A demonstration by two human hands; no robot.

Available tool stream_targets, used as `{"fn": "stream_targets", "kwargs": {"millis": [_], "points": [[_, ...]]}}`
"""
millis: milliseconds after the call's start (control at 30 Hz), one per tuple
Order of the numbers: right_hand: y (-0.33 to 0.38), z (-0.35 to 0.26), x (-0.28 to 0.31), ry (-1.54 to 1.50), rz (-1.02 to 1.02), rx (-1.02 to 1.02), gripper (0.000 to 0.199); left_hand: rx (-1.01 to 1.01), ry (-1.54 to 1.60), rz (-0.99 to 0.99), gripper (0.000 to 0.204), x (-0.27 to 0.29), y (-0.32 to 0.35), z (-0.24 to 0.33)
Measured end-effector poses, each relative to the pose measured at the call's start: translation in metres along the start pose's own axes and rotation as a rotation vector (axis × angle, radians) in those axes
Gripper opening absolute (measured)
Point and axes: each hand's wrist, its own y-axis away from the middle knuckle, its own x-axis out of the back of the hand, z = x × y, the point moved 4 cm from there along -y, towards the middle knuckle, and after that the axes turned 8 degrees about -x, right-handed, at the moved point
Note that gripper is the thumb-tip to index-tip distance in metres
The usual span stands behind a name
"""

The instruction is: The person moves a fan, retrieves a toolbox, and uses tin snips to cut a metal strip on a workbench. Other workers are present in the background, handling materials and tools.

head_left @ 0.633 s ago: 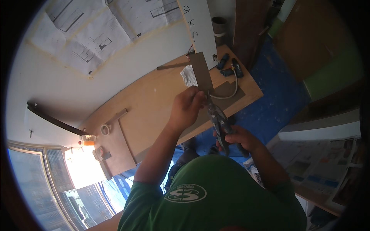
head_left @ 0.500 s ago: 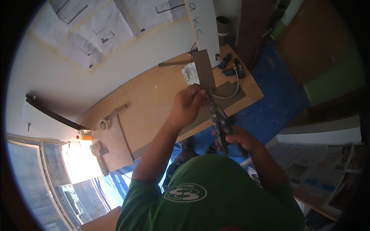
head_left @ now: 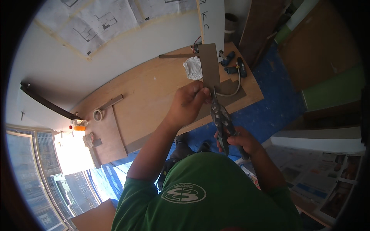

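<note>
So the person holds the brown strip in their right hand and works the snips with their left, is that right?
Not quite: the hands are swapped. In the head view the left hand holds the brown strip, and the right hand works the snips.

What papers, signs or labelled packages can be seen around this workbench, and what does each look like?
Plan sheets: white papers with dark line drawings, taped to the wall at upper left.
Tall white board: narrow upright panel with dark handwritten marks, behind the bench.
Small bottle: clear with an orange band, at the bench's left end by a tape roll.
Newspapers: printed sheets spread on the floor at lower right.
</note>
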Motion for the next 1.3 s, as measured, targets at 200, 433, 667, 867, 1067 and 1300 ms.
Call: {"fn": "stream_targets", "kwargs": {"millis": [200, 433, 667, 867, 1067, 1300], "points": [[-0.001, -0.003, -0.001, 0.005, 0.006, 0.001, 0.054, 0.014, -0.017, -0.011, 0.023, 0.001, 0.000, 0.001], [-0.003, -0.003, -0.001, -0.007, 0.005, 0.013, 0.053, -0.008, -0.116, 0.012, 0.024, 0.000, -0.002, 0.004], [-0.002, -0.003, 0.000, -0.005, 0.035, 0.020, 0.050, -0.051, -0.139, 0.019, 0.024, -0.001, -0.004, 0.005], [-0.003, -0.003, 0.001, -0.013, 0.045, 0.030, 0.048, -0.061, -0.143, 0.024, 0.024, 0.001, -0.004, 0.007], [-0.002, -0.002, 0.002, -0.024, 0.054, 0.017, 0.046, -0.059, -0.165, 0.018, 0.024, 0.003, -0.002, 0.007], [0.001, -0.001, -0.001, -0.010, 0.076, 0.012, 0.040, -0.042, -0.221, 0.075, 0.029, 0.006, -0.005, 0.013]]}}
